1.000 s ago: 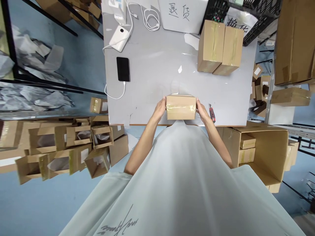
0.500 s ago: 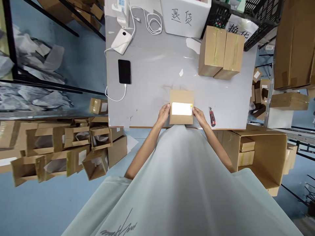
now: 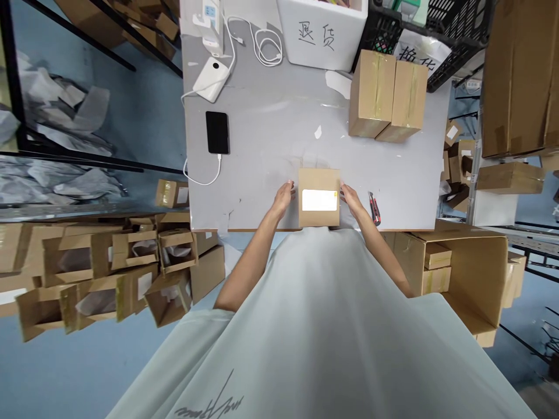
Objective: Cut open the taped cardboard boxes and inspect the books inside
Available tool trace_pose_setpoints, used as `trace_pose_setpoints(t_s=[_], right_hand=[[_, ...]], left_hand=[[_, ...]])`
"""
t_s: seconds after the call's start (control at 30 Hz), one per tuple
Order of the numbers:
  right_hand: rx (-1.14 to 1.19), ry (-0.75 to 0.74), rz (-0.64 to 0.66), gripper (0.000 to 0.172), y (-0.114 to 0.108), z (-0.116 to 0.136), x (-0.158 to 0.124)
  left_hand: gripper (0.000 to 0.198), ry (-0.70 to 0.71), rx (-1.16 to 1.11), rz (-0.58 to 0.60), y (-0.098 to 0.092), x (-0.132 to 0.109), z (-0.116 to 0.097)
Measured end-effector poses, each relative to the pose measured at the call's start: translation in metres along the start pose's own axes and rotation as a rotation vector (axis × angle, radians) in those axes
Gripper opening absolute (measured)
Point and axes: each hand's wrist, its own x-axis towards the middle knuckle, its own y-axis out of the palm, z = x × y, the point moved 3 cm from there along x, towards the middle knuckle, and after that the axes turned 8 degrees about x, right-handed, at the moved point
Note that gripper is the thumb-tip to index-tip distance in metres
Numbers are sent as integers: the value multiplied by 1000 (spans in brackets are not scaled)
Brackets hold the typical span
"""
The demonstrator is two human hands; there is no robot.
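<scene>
A small cardboard box (image 3: 319, 217) with a white label lies at the front edge of the grey table (image 3: 262, 139). My left hand (image 3: 284, 196) is just left of the box, its fingers parted and a narrow gap between them and the cardboard. On the other side, my right hand (image 3: 350, 196) is beside the box's right edge with fingers apart, holding nothing. A red and black utility knife (image 3: 374, 208) rests to the right of that hand.
Two taped boxes (image 3: 372, 93) stand at the table's back right, near a white bin (image 3: 323, 35) and black crates (image 3: 382, 29). A phone (image 3: 217, 132), power bank (image 3: 212, 79) and cables lie left. Open cartons (image 3: 74, 256) are on the lower left.
Both hands have let go of the box's sides and moved slightly outward. The view has shifted a little; the box lies in about the same place on the table.
</scene>
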Motion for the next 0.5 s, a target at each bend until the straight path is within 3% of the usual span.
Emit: trace_pose_setpoints(t_s=[0.23,0.5], right_hand=[[73,41,34,75,11,16,-3],[82,-138,18,81,4,41,-45]], left_hand=[[67,69,-6,141,14,-16,-35],[81,236,-88,81,3,-52,-52]])
